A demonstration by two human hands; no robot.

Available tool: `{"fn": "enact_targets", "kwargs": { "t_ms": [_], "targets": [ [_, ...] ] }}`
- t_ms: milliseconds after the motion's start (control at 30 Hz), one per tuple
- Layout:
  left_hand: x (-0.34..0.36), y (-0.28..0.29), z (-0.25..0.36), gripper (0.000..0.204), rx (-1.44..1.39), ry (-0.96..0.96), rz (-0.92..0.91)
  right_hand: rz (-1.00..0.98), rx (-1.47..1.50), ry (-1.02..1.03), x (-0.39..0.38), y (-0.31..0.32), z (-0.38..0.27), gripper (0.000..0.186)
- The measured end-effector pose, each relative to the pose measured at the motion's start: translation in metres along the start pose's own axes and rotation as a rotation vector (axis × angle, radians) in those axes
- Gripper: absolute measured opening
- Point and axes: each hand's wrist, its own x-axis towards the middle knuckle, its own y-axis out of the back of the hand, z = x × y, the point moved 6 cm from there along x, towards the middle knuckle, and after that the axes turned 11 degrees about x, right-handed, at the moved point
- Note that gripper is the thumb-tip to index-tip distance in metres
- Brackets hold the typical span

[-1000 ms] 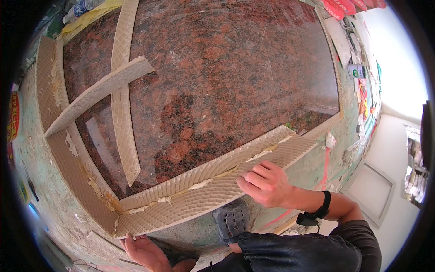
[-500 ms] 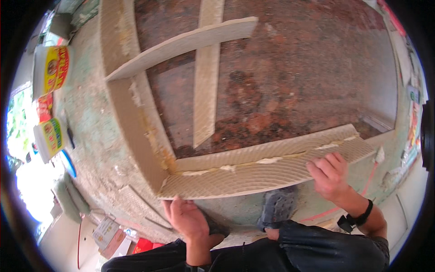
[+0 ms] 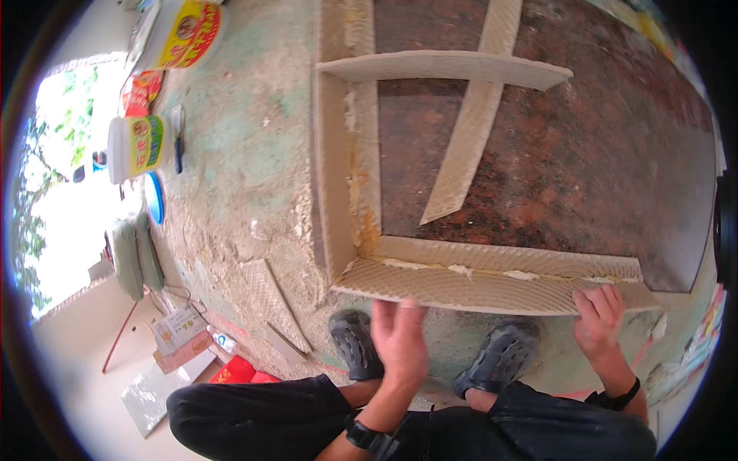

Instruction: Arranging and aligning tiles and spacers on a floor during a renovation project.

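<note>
On the stained floor [image 3: 231,184], a large bucket [image 3: 181,34] and smaller tub [image 3: 138,146] sit leftward, contents hidden. The right hand [image 3: 600,319] grips the ribbed strip [image 3: 477,290] along the red slab [image 3: 569,169]'s near edge; the left hand [image 3: 401,346] touches it, grip unclear.

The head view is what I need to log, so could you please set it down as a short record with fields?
Left hand: at the near edge of the beige front strip, left of its middle; grip unclear
Right hand: fingers curled over that edge, toward the right end
Front strip surface: ridged, off-white paste along its inner side
Slab: reddish-brown, speckled
On slab: diagonal strip, with a crosswise strip passing over it
Floor, left: two tubs, the smaller tub nearer
Footwear: dark clogs with holes
</note>
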Motion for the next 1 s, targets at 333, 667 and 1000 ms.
{"fn": "enact_targets", "kwargs": {
  "t_ms": [333, 667, 1000],
  "targets": [
    [-0.016, -0.04, -0.035, 0.076, -0.058, -0.013, -0.109, 0.026, -0.019, 0.028, -0.003, -0.001, -0.007, 0.034],
    [-0.017, -0.033, -0.033, 0.087, -0.175, -0.083, -0.112, -0.23, 0.164, -0.155, 0.045, 0.009, -0.043, 0.022],
    [-0.008, -0.036, -0.052, 0.108, -0.101, -0.165, -0.052, -0.536, 0.338, -0.116, 0.161, -0.083, -0.099, 0.024]
  ]
}}
